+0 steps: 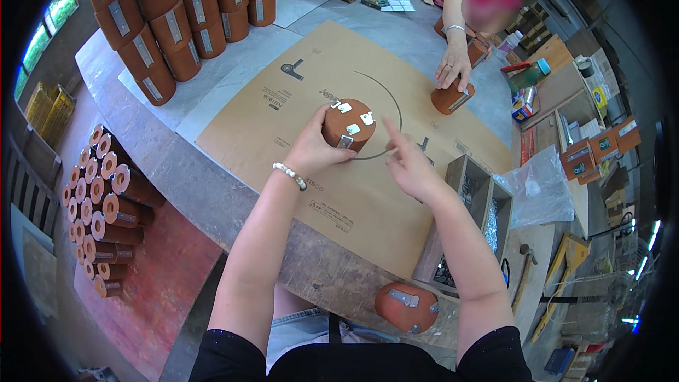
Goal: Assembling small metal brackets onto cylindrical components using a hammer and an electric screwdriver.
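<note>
A reddish-brown cylinder (348, 127) with several shiny metal pieces on its top face and a metal plate on its side is in my left hand (315, 147). The thumb and fingers of that hand wrap around its left and lower sides, over a brown cardboard sheet (276, 141). Just right of the cylinder, my right hand (412, 166) is apart from it. Its index finger is stretched out, and I see nothing held in it. Another brown cylinder (406, 307) with metal fittings sits at the table's near edge, by my lap.
Stacked brown cylinders (170, 28) stand at the far left; more lie piled (106, 205) on a lower red surface. A divided wooden box (463, 223) of small metal parts is beside my right forearm. Across the table, a co-worker's hand (454, 65) touches another cylinder (453, 97).
</note>
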A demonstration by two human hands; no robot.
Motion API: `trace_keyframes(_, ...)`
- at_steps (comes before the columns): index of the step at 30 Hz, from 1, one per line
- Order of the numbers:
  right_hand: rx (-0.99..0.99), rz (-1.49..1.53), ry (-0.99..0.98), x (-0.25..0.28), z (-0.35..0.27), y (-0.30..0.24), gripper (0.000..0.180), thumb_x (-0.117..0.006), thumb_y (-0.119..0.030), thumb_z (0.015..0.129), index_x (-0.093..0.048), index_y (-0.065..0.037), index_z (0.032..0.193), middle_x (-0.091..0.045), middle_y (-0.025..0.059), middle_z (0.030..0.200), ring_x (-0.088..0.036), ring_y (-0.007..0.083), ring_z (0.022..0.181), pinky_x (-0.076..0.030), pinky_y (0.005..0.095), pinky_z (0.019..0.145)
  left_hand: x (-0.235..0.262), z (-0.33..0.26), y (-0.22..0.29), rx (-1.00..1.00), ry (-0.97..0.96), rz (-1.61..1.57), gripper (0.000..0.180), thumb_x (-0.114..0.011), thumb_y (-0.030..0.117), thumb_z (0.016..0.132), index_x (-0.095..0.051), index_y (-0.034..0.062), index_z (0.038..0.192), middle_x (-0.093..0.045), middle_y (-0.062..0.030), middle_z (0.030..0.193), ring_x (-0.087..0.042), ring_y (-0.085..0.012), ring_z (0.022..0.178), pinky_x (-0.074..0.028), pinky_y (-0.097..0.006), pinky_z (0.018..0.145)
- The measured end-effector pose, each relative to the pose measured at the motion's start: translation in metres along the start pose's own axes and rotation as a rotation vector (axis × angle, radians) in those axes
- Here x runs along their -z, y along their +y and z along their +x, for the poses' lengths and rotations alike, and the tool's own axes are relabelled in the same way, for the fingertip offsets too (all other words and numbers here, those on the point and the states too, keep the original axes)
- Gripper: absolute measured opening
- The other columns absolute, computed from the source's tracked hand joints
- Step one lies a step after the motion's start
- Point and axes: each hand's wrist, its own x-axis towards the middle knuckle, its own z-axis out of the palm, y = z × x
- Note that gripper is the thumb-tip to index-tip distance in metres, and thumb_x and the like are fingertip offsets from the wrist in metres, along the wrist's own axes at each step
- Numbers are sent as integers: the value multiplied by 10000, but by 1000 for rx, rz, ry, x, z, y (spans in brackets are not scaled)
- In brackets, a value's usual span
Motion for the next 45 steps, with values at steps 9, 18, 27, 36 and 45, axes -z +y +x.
trace_keyframes(9, -327, 15, 474, 101, -178, 78, 331, -547, -14, 787, -534, -33, 1117, -503, 73, 977, -520, 163, 847, -445, 268, 733, -34, -33, 0, -196, 429, 435, 944, -832, 182, 493, -312, 60, 1270, -411, -151, 1156, -404, -306, 1118, -364, -399, 943)
trace_keyframes(18, -1233, -521, 495, 139, -425, 284, 329, -557, -220, 818, -584, 65, 978, -622, 210, 889, -598, 298, 868, -450, 365, 774, -62, -58, -3, -135, 525, 314, 904, -767, 135, 596, -219, -9, 1300, -367, -201, 1232, -381, -351, 1145, -338, -423, 956)
trace_keyframes(27, -1440, -377, 358, 91, -416, 338, 485, -564, -316, 810, -550, 106, 1048, -586, 270, 1022, -568, 363, 981, -430, 400, 847, -47, -63, -12, -129, 439, 278, 888, -776, 104, 575, -272, 32, 1303, -386, -156, 1222, -392, -321, 1143, -357, -400, 950)
trace_keyframes(36, -1400, -253, 409, 105, -447, 363, 369, -581, -244, 797, -588, 80, 973, -626, 230, 920, -612, 317, 866, -462, 385, 763, -55, -58, -5, -146, 477, 370, 914, -804, 113, 532, -297, 49, 1289, -390, -133, 1176, -389, -310, 1122, -359, -397, 943)
trace_keyframes(45, -783, -169, 524, 147, -288, 171, 291, -567, -136, 823, -569, 36, 1058, -616, 184, 972, -600, 239, 902, -455, 334, 800, -53, -61, -12, -143, 418, 300, 880, -805, 157, 556, -309, 69, 1277, -440, -135, 1173, -435, -299, 1107, -378, -392, 923)
